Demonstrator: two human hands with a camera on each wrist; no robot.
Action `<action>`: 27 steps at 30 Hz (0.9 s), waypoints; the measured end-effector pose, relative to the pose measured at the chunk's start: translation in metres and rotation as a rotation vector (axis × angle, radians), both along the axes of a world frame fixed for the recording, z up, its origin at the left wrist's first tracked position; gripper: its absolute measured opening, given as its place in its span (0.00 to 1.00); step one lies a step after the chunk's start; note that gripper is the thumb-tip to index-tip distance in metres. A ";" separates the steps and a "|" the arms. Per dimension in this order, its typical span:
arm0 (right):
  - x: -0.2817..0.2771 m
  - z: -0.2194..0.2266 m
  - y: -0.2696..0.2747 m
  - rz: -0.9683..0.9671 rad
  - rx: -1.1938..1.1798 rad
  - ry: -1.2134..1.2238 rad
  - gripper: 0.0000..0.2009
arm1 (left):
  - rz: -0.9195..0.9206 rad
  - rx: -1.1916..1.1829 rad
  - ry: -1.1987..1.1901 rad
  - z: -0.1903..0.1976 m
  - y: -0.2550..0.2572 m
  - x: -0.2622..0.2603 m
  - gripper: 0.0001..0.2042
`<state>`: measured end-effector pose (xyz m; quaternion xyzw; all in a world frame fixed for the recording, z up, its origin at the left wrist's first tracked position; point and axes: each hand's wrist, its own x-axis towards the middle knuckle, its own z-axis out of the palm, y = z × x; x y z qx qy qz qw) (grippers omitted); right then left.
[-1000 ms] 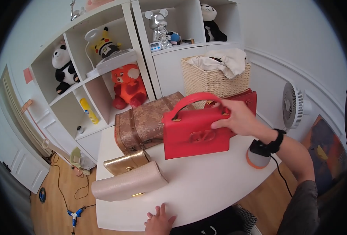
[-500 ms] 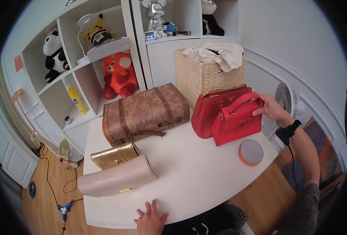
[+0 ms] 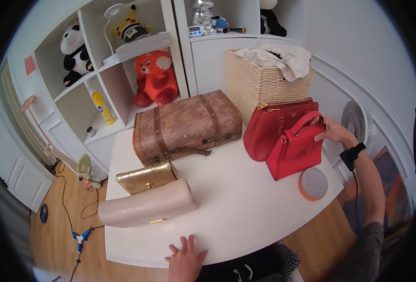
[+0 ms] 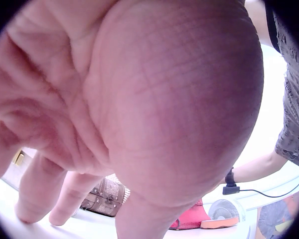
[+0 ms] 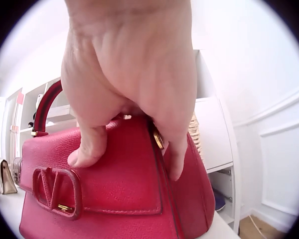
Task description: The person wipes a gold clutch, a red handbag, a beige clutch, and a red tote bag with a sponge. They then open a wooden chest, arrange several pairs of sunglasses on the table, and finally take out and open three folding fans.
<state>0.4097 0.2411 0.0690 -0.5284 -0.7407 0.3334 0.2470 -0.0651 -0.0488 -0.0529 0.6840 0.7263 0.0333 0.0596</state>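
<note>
My right hand grips a bright red handbag at its upper right corner. In the right wrist view the thumb presses on the front flap, above a V-shaped emblem, while other fingers reach over the side. The handbag stands upright on the white table, its top handle raised, partly covering a darker red handbag behind it. At the table's front edge my left hand rests with fingers spread, holding nothing. Nearest to it lies a pale pink clutch, with a gold clutch just behind.
A brown patterned suitcase lies at the back of the table. A grey disc with an orange rim sits right of the bright red handbag. Behind the bags stand a wicker basket and, at the right, a fan.
My right hand has carried the bright red handbag from the table's middle to the right, in front of the darker one, and still holds it. The left hand has stayed at the front edge.
</note>
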 end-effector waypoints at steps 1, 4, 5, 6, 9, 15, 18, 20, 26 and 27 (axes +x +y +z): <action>-0.003 0.002 0.001 -0.006 0.016 -0.052 0.22 | -0.001 -0.005 0.009 -0.001 0.000 0.000 0.29; -0.004 -0.003 0.000 0.000 0.056 -0.061 0.29 | 0.004 0.017 0.056 -0.004 -0.003 0.003 0.29; -0.003 -0.006 -0.002 -0.013 0.123 -0.034 0.31 | 0.028 0.013 0.057 -0.001 -0.002 0.003 0.29; 0.000 -0.010 -0.003 -0.013 0.148 -0.036 0.35 | 0.046 -0.106 -0.029 0.002 0.001 0.002 0.31; -0.001 -0.020 -0.015 -0.080 0.236 -0.070 0.37 | 0.020 -0.078 -0.064 -0.015 -0.005 -0.003 0.32; 0.006 -0.029 -0.027 -0.152 0.248 -0.069 0.35 | -0.078 0.109 -0.100 0.020 -0.008 -0.015 0.26; -0.009 -0.013 -0.039 -0.196 0.115 0.043 0.34 | 0.106 0.218 -0.726 0.048 -0.007 -0.046 0.20; 0.003 -0.018 -0.031 -0.167 0.129 0.013 0.35 | 0.313 0.435 -0.721 0.055 -0.010 -0.066 0.21; 0.007 -0.018 -0.018 -0.062 0.260 -0.051 0.30 | 0.478 0.739 -0.197 0.104 0.011 -0.094 0.38; -0.003 -0.008 -0.019 -0.070 0.295 -0.095 0.28 | 0.489 0.746 -0.197 0.101 0.013 -0.102 0.38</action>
